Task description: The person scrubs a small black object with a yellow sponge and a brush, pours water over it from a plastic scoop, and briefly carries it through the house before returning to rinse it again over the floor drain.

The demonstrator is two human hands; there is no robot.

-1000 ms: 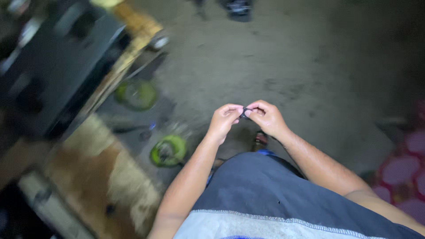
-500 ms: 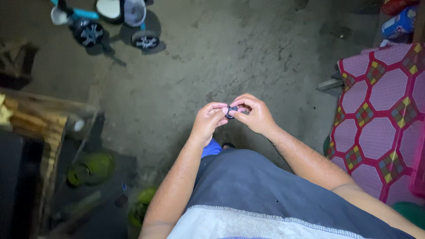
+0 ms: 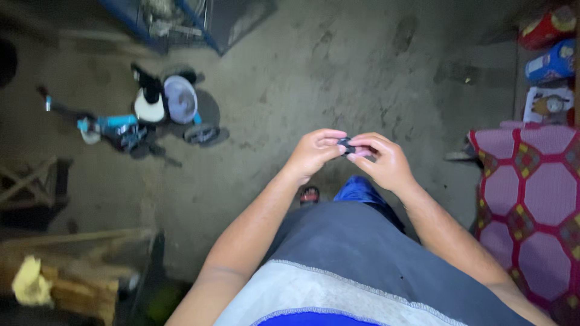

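1. The left hand [image 3: 314, 154] and the right hand [image 3: 383, 160] meet in front of the person's body, above the concrete floor [image 3: 314, 72].
2. Between them sits a small dark object [image 3: 346, 145]; it is too small and dim to tell what it is.
3. The left hand's fingers [image 3: 329, 137] are curled together and pinch the object from the left side.
4. The right hand's fingers [image 3: 368, 143] are bent inward and clamp the same object from the right, so both hands touch it at once.
5. Below the hands a dark grey shirt [image 3: 344, 253] with a lighter band fills the near part of the view.
6. A blue trouser leg [image 3: 356, 188] and a red sandal [image 3: 309, 194] show just under the hands, on the floor.
7. Far left on the floor lies a child's tricycle [image 3: 151, 115], tipped on its side, blue and white with dark wheels, well apart from the hands.
8. At the right edge hangs a patterned cloth [image 3: 525, 199] of pink hexagons edged in red.
9. Beyond it, far right, stand colourful packages [image 3: 550, 48], red and blue.
10. Near left are wooden pieces [image 3: 60, 278], dim and partly blurred.
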